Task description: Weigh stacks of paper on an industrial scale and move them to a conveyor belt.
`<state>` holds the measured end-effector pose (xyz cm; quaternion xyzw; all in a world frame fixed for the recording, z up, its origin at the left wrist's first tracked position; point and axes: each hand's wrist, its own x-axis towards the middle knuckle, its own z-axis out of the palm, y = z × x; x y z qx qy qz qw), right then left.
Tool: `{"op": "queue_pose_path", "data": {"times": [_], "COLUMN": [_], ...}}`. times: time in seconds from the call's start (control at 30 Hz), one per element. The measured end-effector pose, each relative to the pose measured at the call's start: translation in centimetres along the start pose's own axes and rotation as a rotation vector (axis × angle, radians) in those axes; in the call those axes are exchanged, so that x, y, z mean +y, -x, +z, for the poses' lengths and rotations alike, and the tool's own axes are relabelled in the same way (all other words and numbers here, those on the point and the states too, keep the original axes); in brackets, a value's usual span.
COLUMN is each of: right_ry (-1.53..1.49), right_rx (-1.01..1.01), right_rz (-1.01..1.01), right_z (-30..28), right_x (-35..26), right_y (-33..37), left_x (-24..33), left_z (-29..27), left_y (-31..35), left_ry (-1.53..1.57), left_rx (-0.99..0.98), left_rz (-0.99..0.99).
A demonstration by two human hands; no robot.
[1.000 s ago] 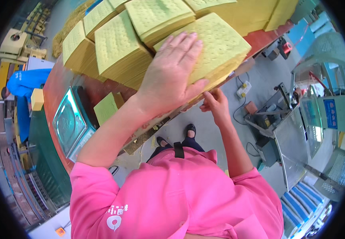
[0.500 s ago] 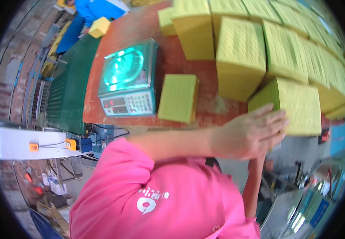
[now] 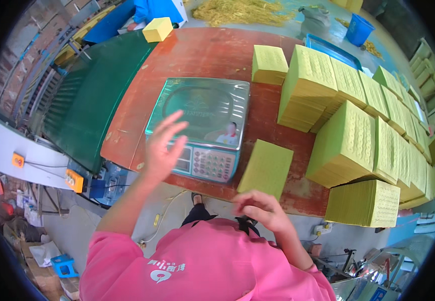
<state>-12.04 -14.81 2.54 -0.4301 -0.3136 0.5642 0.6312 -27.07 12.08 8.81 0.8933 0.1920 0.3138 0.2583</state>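
My left hand [image 3: 164, 150], slightly blurred, is open with fingers apart over the front left part of a digital scale [image 3: 197, 103]. Nothing rests on the scale's shiny metal plate, and its keypad faces me. My right hand [image 3: 262, 208] hovers at the near edge of a low stack of yellow sheets [image 3: 267, 168] lying right of the scale. Its fingers are loosely bent, thumb apart, and it holds nothing that I can see. A thick bundle of yellow embossed sheets [image 3: 363, 203] sits at the table's near right corner.
Tall rows of yellow sheet stacks [image 3: 345, 140] fill the right side of the red table [image 3: 197, 45]. A yellow block [image 3: 158, 30] stands at its far left corner, beside a green surface [image 3: 87, 108]. Someone's blue sleeve [image 3: 152, 10] shows beyond.
My left hand has left the bundle at the near right corner and moved left to the scale. My right hand has come into view by the low stack. The whole view has shifted.
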Motion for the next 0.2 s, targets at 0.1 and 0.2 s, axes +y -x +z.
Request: {"op": "queue_pose_path", "data": {"times": [0.1, 0.2], "right_ry": [0.017, 0.03], "right_rx": [-0.22, -0.355], "right_rz": [-0.029, 0.015], "right_z": [5.1, 11.7], "right_x": [1.1, 4.5], "right_y": [-7.8, -16.1], "left_x": [-7.6, -15.8], "left_z": [-4.5, -8.1], "left_y": [-1.9, -5.0], "left_ry": [0.006, 0.192], "left_rx": [0.057, 0.089], "left_rz": [-0.049, -0.233]}}
